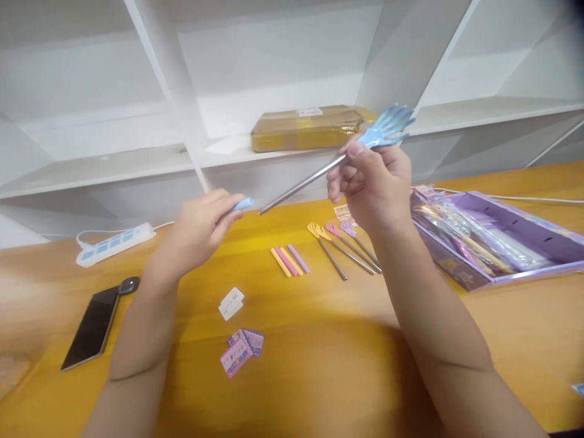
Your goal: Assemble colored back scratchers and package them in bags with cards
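My right hand [376,176] is closed around the neck of a back scratcher with a light blue claw head [387,126]. Its bare metal rod [303,184] slants down to the left. In my left hand [196,228] is a light blue handle sleeve [243,204], its end poking out past thumb and forefinger. Rod tip and sleeve are a short gap apart. Below on the table lie several back scratchers [337,260] with yellow, pink and purple heads. Beside them several loose handle sleeves [289,260] in yellow, pink and purple lie in a row.
A purple display box [469,281] holding wrapped back scratchers stands at right. White cards [231,303] and printed cards [237,356] lie near the middle. A power strip [116,243] and a phone-like dark device [91,328] are at left. A taped cardboard parcel [301,131] rests on the shelf.
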A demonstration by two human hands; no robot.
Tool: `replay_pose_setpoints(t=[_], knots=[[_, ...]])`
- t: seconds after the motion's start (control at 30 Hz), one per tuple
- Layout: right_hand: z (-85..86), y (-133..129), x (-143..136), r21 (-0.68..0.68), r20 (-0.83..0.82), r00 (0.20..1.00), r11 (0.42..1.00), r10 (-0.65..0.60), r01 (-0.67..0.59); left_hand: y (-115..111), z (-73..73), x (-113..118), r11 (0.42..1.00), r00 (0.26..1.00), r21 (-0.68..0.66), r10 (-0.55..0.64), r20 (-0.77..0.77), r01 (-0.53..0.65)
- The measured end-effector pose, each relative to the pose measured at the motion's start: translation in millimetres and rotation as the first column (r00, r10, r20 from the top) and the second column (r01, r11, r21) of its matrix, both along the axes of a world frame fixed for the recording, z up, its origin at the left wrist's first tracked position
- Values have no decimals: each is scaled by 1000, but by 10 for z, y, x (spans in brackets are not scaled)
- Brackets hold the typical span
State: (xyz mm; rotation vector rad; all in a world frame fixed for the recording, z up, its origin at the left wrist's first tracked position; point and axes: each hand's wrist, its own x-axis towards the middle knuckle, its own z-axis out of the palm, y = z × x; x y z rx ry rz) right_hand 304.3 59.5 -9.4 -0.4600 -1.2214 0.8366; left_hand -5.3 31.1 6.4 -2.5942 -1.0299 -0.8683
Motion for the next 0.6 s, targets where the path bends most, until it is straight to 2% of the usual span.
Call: replay_pose_setpoints(t=[0.17, 0.3, 0.47, 0.6], knots=[[12, -5, -1, -46, -21, 1000, 999, -5, 4, -34, 25, 23, 999, 1000, -43, -10, 16, 11], [-11, 23, -31, -24, -30, 999, 1000, 20, -21, -44, 30, 29, 999, 1000, -45, -20, 22, 21], [-23, 28, -40, 28, -8, 999, 998, 53, -53, -29, -2, 30, 999, 999, -7, -38, 13, 38], [-24, -5, -38, 49, 51, 998, 998, 47, -50, 8, -35, -3, 999, 1000, 51, -5, 30, 3]])
